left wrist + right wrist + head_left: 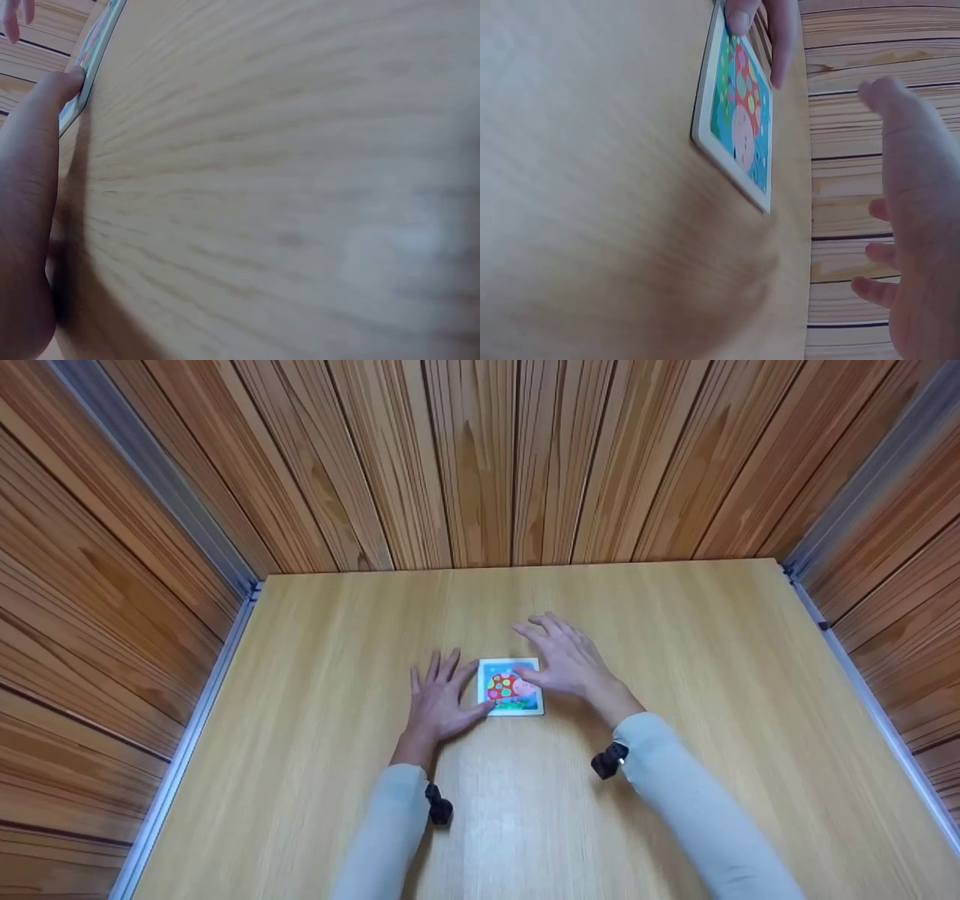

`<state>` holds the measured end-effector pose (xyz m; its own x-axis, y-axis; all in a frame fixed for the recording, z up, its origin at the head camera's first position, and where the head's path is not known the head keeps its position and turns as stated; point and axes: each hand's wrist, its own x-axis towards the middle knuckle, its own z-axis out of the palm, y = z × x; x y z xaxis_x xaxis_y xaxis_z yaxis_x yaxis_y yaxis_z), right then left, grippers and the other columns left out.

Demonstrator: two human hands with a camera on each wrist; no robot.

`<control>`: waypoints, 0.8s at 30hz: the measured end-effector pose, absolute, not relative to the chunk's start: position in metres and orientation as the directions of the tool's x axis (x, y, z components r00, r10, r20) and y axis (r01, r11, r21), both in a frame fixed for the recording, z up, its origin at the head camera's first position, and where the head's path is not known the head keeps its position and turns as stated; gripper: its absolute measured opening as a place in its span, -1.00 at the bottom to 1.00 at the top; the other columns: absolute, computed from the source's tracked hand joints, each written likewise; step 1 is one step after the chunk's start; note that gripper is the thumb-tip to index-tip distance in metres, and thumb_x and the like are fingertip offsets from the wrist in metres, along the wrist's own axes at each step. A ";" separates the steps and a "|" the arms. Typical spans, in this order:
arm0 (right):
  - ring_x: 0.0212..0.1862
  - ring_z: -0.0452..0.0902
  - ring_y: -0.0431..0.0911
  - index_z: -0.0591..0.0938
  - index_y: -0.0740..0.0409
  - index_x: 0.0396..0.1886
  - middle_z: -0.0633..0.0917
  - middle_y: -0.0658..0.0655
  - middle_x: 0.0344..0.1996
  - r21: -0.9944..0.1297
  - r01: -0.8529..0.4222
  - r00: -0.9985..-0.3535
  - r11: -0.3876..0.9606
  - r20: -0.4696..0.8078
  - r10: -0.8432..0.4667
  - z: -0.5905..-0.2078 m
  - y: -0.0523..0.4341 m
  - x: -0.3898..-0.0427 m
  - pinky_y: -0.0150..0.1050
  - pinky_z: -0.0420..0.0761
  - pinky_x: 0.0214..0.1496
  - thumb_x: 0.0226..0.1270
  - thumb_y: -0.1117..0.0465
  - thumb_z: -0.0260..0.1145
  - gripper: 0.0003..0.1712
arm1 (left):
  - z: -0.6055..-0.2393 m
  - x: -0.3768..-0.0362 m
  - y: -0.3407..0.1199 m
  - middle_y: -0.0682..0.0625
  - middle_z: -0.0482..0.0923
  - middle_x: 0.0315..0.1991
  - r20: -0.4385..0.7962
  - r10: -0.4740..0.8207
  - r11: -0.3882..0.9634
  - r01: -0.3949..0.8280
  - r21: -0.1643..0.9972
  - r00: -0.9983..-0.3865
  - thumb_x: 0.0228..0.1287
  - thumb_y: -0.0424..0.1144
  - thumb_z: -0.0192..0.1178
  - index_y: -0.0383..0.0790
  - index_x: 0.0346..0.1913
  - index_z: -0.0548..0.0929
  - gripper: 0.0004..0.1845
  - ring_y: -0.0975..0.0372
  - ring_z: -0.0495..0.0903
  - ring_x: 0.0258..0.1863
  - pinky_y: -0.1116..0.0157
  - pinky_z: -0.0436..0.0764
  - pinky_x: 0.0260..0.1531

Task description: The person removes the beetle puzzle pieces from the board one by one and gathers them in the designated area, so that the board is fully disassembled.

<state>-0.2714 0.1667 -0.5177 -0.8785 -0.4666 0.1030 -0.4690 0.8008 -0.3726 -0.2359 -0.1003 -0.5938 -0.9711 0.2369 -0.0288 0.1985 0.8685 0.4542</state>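
Wooden table (675,675) — left hand (439,701) touches picture tile (511,687); right hand (566,660) hovers.

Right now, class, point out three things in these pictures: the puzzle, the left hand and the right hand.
puzzle (511,687): head view, middle of its picture face.
left hand (437,701): head view, back of the hand, flat on the table beside the puzzle.
right hand (568,660): head view, back of the hand, fingers spread over the puzzle.

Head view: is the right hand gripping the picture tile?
No. The right hand hovers open with fingers spread over the picture tile.
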 end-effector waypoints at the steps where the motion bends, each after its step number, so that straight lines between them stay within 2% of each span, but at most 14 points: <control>1: 0.75 0.30 0.36 0.42 -0.11 0.77 0.48 0.29 0.67 -0.386 -0.468 -0.879 0.795 0.105 -0.466 -0.518 0.165 -0.271 0.54 0.43 0.65 0.55 -0.22 0.43 -0.10 | -0.594 -0.236 -0.100 -0.11 0.05 0.90 -0.027 0.238 0.867 0.199 0.457 -0.971 0.38 0.55 0.15 0.22 0.77 0.37 -0.02 -0.24 -0.15 0.91 -0.53 -0.25 0.77; 4: 0.64 0.44 0.31 0.43 -0.09 0.76 0.54 0.28 0.59 -0.428 -0.462 -0.879 0.777 0.103 -0.466 -0.522 0.159 -0.271 0.42 0.53 0.60 0.57 -0.12 0.44 -0.14 | -0.596 -0.236 -0.101 -0.12 0.04 0.90 -0.024 0.240 0.864 0.202 0.460 -0.971 0.37 0.56 0.15 0.22 0.75 0.39 -0.02 -0.25 -0.15 0.91 -0.54 -0.25 0.77; 9: 0.51 0.50 0.23 0.45 -0.12 0.75 0.57 0.25 0.52 -0.511 -0.438 -0.879 0.740 0.070 -0.472 -0.530 0.149 -0.272 0.29 0.59 0.55 0.60 -0.03 0.45 -0.19 | -0.597 -0.236 -0.102 -0.15 0.05 0.89 -0.001 0.235 0.858 0.207 0.469 -0.972 0.35 0.57 0.18 0.20 0.72 0.44 -0.02 -0.26 -0.12 0.90 -0.55 -0.23 0.76; 17: 0.43 0.51 0.18 0.61 -0.02 0.62 0.62 0.24 0.40 -0.606 -0.419 -0.876 0.676 0.073 -0.477 -0.545 0.139 -0.272 0.22 0.64 0.49 0.59 0.06 0.48 -0.33 | -0.598 -0.236 -0.102 -0.16 0.06 0.89 0.012 0.236 0.839 0.210 0.502 -0.972 0.31 0.55 0.24 0.14 0.69 0.49 -0.02 -0.25 -0.13 0.91 -0.55 -0.23 0.76; 24: 0.42 0.50 0.19 0.65 0.01 0.56 0.64 0.25 0.35 -0.674 -0.352 -0.889 0.649 0.023 -0.458 -0.558 0.130 -0.271 0.26 0.60 0.50 0.60 0.03 0.48 -0.39 | -0.598 -0.236 -0.105 -0.18 0.09 0.88 0.009 0.237 0.836 0.208 0.508 -0.972 0.26 0.54 0.26 0.10 0.66 0.51 -0.01 -0.26 -0.10 0.90 -0.53 -0.23 0.77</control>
